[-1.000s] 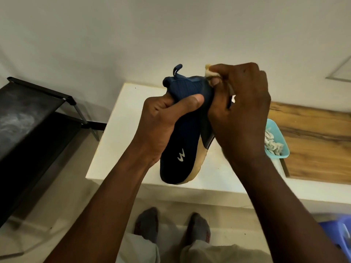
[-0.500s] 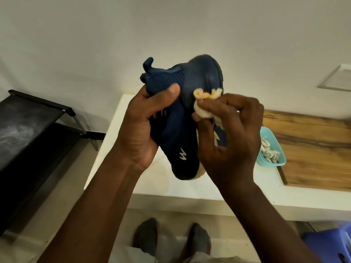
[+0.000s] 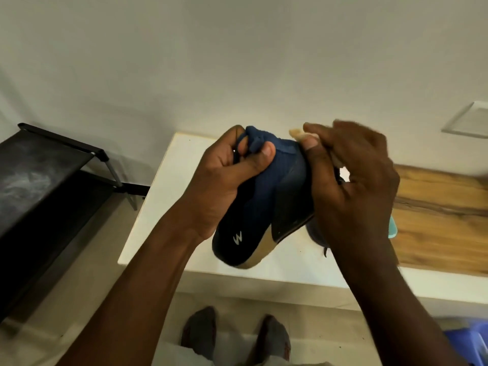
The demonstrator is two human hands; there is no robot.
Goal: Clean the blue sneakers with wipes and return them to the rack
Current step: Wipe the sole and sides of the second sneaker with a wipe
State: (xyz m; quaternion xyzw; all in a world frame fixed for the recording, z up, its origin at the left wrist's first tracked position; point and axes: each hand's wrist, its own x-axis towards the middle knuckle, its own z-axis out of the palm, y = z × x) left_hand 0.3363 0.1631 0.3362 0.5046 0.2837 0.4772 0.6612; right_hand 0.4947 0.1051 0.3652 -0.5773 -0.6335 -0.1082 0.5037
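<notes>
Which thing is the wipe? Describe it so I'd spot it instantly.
Above the white table, the left hand holds a navy blue fabric sneaker. At its upper end, the right hand pinches a crumpled cream wipe, the only pale scrap there.

Looks like somebody's home, probably a hallway or entry corner. Black shoe rack at the left edge, plain white wall across the top, beige floor lower left. Mid-frame there's a low white counter with a wood slab on its right side. Socked feet at bottom centre, blue plastic stool in the lower right corner.
</notes>
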